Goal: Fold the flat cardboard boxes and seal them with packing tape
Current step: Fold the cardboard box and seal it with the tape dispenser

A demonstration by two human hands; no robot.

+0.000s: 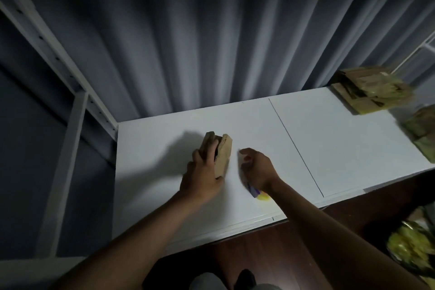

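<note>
A small brown cardboard box [223,153] stands partly folded on the white table [341,148], its top flaps apart. My left hand [202,172] grips it from the left, fingers curled over its top edge. Just to its right, my right hand [257,170] is curled round a tape roll or dispenser [259,194] with purple and yellow parts, which shows below the wrist. The image is blurred, so how the tape meets the box is unclear.
A stack of flat cardboard boxes [372,92] lies at the table's far right, with more cardboard [421,134] at the right edge. A grey curtain hangs behind. A white metal frame [70,92] stands at left. A yellow-green heap [412,247] lies on the floor, right.
</note>
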